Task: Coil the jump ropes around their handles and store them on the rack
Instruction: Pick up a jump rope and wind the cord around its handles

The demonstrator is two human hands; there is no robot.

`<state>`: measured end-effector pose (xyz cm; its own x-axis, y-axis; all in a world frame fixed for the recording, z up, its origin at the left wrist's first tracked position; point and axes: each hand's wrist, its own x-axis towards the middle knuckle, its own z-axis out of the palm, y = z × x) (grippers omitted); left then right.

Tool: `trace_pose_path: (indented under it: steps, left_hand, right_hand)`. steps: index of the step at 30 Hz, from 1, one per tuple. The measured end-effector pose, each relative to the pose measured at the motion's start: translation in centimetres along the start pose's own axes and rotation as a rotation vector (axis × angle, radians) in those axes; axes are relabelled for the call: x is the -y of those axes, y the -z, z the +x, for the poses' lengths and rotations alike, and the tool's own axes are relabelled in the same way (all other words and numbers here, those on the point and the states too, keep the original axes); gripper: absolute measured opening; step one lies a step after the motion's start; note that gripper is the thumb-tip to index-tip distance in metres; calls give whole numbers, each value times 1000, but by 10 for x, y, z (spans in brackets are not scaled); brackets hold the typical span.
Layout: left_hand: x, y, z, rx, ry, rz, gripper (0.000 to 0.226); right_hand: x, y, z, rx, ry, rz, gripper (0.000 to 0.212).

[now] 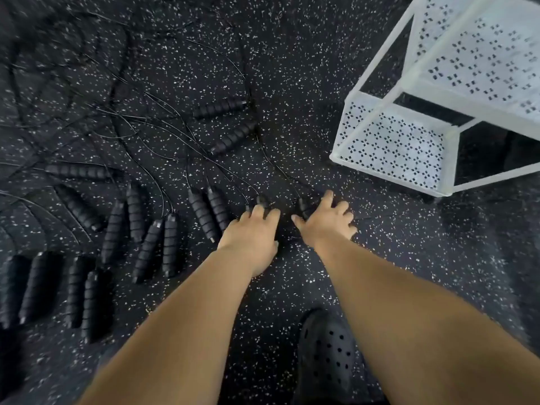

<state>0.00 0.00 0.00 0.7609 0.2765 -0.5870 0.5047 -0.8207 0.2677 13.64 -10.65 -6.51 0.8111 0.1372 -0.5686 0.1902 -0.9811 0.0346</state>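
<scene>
The two jump-rope handles we are reaching for lie on the floor in front of us, between the row of spare handles and the rack. The left handle point(262, 200) and the right handle point(302, 208) both have their long axes running away from us. Their cord ends point to the far side, where thin black cords point(274, 162) trail off toward the upper left.

Our left hand point(251, 232) lies palm down over the left handle with its fingers curled round it, so only the far tip shows. Our right hand point(325, 222) is palm down with fingers spread. The right handle sits between its thumb and forefinger, and we cannot tell whether they pinch it. Both forearms stretch forward and down.

To our left, more black ribbed handles point(204, 213) lie side by side, most pointing away from us, and two farther ones lie slanted. Their cords tangle beyond them. The floor point(292, 68) is black rubber flecked with white. A white perforated rack point(391, 147) stands at the upper right, well apart from the hands. A black clog point(325, 355) shows between our arms.
</scene>
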Motion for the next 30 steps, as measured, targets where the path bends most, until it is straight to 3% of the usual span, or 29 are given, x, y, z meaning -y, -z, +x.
trace_pose_path:
  steps: [4,8,12,15,19,24,30]
  left_hand:
    - [5,-11,-2,44,69,-87,64]
    - [5,-10,1,65,93,-100,61]
    - [-6,-2,2,92,103,-123,56]
    - [-11,6,0,88,105,-144,55]
    - [-14,19,-7,70,130,-142,52]
    - [-21,50,-18,-17,151,-293,57]
    - [-20,121,-61,-229,175,-474,58]
  right_hand:
    - [-11,-9,13,6,-109,25,113]
    - [-9,-11,18,-18,-85,87,87]
    - [-6,-6,17,58,-63,75,90]
    - [-9,-1,17,25,-100,103,80]
    - [-1,22,17,53,-164,334,79]
    - [31,79,2,56,-94,520,84]
    - [51,181,-50,-18,59,901,66]
